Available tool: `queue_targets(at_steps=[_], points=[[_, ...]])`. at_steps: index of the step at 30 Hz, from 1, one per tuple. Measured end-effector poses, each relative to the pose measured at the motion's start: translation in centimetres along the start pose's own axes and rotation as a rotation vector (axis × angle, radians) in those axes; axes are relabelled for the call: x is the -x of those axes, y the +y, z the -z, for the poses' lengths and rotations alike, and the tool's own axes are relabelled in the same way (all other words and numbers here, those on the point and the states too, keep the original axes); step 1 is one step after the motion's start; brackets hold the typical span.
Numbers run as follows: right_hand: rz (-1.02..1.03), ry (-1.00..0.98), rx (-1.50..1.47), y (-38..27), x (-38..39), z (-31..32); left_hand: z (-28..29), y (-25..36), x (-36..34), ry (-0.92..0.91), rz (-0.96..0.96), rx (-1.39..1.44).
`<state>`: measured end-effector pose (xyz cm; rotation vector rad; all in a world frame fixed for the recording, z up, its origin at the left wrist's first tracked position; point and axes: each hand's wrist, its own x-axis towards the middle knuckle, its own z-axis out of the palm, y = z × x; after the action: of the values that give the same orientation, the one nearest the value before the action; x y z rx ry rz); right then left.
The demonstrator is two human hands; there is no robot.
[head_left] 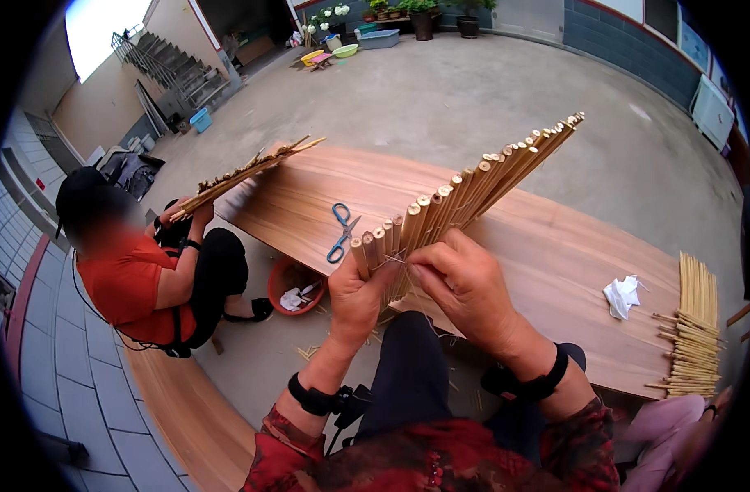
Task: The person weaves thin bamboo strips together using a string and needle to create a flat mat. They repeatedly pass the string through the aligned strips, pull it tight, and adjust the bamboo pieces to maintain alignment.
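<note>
A row of pale cut stalks (pixel 440 205), bound side by side like a mat, stands tilted on the wooden table with its cut ends up. My left hand (pixel 357 297) grips the near end of this stalk mat, thumb pressed against the stalks. Against the same mat my right hand (pixel 457 277) is closed, fingertips pinched on a thin pale thread (pixel 398 259) between the two hands. Where the thread runs lower down is hidden by my fingers. Scissors with blue handles (pixel 340 234) lie on the table just left of the mat.
The brown table (pixel 572 246) carries a crumpled white tissue (pixel 622 297) and a pile of loose stalks (pixel 690 336) at its right end. On the left, a seated person in red (pixel 137 283) holds another stalk mat (pixel 243 174). A red basin (pixel 296 287) stands on the floor.
</note>
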<state>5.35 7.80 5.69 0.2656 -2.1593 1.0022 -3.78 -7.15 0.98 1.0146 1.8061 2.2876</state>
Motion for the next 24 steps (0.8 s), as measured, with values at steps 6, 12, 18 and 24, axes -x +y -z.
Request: queue_targets(at_steps=[6,12,18,24], points=[[0.020,0.060,0.007,1.0,0.1,-1.2,0.4,-0.3,-0.4,0.091,-0.011,0.010],[0.034,0.063,-0.018,1.1,-0.4,-1.4,0.9,-0.6,-0.8,0.085,0.020,0.020],[0.056,0.049,-0.028,1.5,-0.5,-1.7,0.7,-0.6,-0.3,0.066,0.018,0.075],[0.074,0.050,0.013,1.7,-0.4,-1.9,0.2,-0.5,-0.5,0.084,-0.013,0.078]])
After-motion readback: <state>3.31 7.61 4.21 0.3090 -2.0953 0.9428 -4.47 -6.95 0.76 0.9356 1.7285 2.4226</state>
